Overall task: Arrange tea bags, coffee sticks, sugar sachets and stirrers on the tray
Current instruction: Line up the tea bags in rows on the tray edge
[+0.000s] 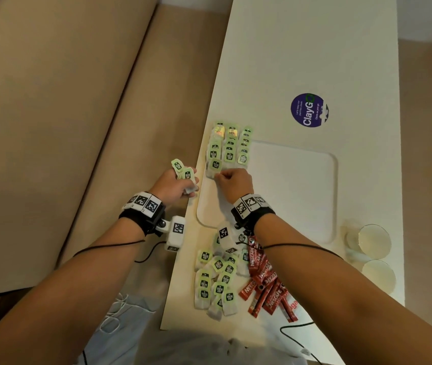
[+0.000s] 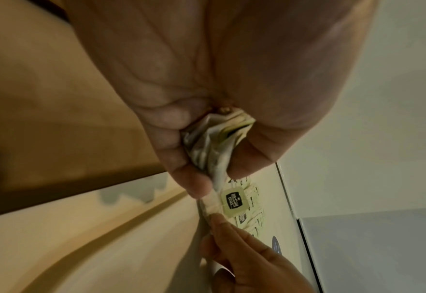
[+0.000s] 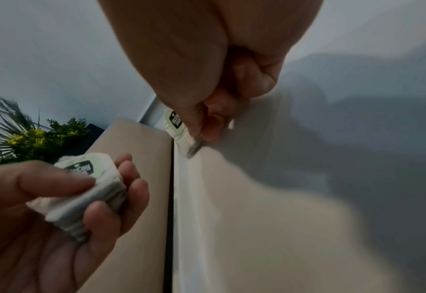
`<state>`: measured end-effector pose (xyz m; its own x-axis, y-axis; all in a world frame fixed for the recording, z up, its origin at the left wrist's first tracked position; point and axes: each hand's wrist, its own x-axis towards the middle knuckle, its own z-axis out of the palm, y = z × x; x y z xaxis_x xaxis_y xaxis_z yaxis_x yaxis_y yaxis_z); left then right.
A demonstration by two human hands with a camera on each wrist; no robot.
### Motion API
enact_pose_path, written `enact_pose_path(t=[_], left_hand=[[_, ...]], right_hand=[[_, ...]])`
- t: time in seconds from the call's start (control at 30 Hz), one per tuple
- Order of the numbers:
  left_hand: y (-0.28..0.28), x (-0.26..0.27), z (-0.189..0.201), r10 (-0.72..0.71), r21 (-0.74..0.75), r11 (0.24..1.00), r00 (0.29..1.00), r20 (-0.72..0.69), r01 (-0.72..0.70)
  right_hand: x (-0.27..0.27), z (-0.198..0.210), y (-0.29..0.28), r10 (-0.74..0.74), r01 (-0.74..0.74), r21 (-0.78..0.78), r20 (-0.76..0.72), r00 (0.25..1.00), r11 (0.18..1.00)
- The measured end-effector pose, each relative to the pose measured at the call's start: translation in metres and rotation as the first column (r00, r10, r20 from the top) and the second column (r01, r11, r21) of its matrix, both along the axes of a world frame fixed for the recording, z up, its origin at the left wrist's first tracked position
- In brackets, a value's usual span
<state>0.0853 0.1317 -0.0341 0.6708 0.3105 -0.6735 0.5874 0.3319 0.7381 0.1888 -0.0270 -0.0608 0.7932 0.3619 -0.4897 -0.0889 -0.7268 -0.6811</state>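
A white tray (image 1: 301, 185) lies on the white table. Three rows of green-tagged tea bags (image 1: 229, 146) run along its far left corner. My right hand (image 1: 232, 180) pinches one tea bag (image 1: 214, 167) at the near end of the left row; the same tea bag (image 3: 179, 126) shows under the thumb in the right wrist view. Just off the table's left edge, my left hand (image 1: 180, 185) grips a bundle of tea bags (image 1: 183, 171), seen squeezed in the fist as a bundle (image 2: 212, 142) and as a bundle (image 3: 86, 190) from the other wrist.
A loose heap of tea bags (image 1: 217, 280) and red coffee sticks (image 1: 267, 283) lies near the table's front edge. Two clear glasses (image 1: 374, 243) stand right of the tray. A purple round sticker (image 1: 308, 110) lies beyond it. A beige bench lies to the left.
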Motion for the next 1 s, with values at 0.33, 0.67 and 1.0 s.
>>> enact_pose_path(t=[0.33, 0.67, 1.0], left_hand=[[0.000, 0.000, -0.006, -0.067, -0.080, 0.994, 0.996, 0.067, 0.072], [-0.008, 0.000, -0.006, -0.132, -0.010, 0.991, 0.985, 0.113, 0.134], [-0.022, 0.006, -0.002, -0.196, 0.114, 0.976, 0.977, 0.081, 0.186]], right_hand=[[0.003, -0.002, 0.010, -0.024, 0.030, -0.073, 0.086, 0.996, 0.997], [-0.012, 0.008, -0.009, 0.101, -0.102, 0.223, 0.018, 0.995, 0.969], [-0.022, 0.004, -0.036, 0.042, -0.014, 0.296, -0.086, 0.995, 0.955]])
